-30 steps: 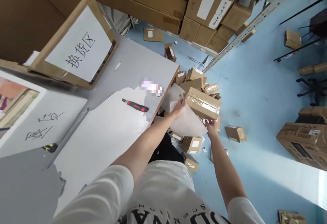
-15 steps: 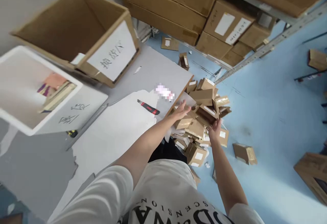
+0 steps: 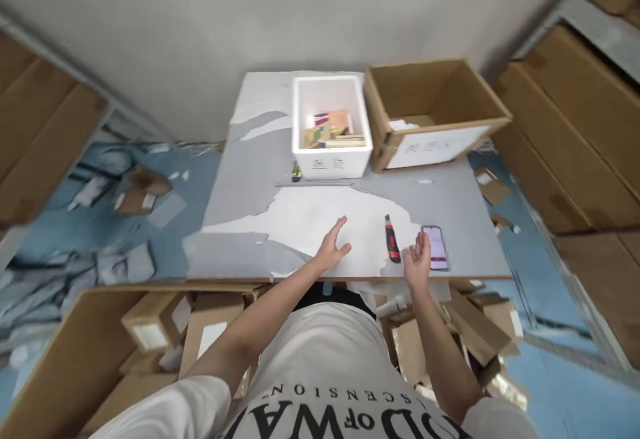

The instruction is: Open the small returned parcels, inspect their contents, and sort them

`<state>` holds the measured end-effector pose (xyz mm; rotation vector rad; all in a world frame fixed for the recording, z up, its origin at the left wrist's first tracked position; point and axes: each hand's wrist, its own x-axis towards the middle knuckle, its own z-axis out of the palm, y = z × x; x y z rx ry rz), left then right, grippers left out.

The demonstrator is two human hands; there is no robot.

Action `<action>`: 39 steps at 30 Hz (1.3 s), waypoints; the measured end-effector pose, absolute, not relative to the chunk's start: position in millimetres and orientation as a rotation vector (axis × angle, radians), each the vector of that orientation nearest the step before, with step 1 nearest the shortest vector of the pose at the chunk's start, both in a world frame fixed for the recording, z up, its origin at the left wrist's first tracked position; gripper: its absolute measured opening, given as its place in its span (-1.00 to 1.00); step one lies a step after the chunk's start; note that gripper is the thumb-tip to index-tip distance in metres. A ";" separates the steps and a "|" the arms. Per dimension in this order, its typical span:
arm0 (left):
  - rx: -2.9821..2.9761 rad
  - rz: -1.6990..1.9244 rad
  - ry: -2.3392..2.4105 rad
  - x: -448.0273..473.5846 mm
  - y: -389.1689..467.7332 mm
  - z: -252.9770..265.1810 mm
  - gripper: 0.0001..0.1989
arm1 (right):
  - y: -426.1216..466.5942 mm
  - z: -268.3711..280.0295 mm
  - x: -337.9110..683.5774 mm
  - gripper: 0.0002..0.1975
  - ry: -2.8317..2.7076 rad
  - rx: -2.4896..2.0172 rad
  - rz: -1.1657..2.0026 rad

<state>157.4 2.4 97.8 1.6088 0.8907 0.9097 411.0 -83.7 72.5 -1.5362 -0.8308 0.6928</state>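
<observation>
My left hand (image 3: 332, 249) hovers open over the near edge of the grey table (image 3: 240, 179), above a white sheet (image 3: 310, 225), and holds nothing. My right hand (image 3: 417, 260) is open too, fingers spread, at the table's near edge. It sits between a red and black utility knife (image 3: 391, 239) on its left and a phone (image 3: 435, 247) with a lit screen on its right. Neither hand touches the knife or the phone as far as I can tell.
A white foam box (image 3: 331, 125) with books and an open cardboard box (image 3: 434, 113) with a paper label stand at the table's far side. Small parcels (image 3: 465, 332) lie piled on the blue floor at my right; more cartons (image 3: 150, 322) sit at my left. Shelves of boxes flank both sides.
My view swung from the parcel pile on the floor to the table. Both hands let go of the brown parcel and came up over the table edge, empty.
</observation>
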 end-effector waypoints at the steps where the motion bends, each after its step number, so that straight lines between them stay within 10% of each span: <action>1: 1.582 0.976 0.987 134.2 3.6 96.2 -0.13 | -63.8 72.7 403.1 -0.19 -0.886 -1.513 0.730; 14: 1.132 1.805 1.734 -32.1 -88.6 88.2 -0.05 | 65.2 85.1 206.8 -0.33 -1.515 -1.046 1.117; 39: 0.119 2.315 2.393 -188.2 -415.0 71.9 0.05 | -112.7 101.8 -113.5 -0.20 -2.121 -0.402 1.575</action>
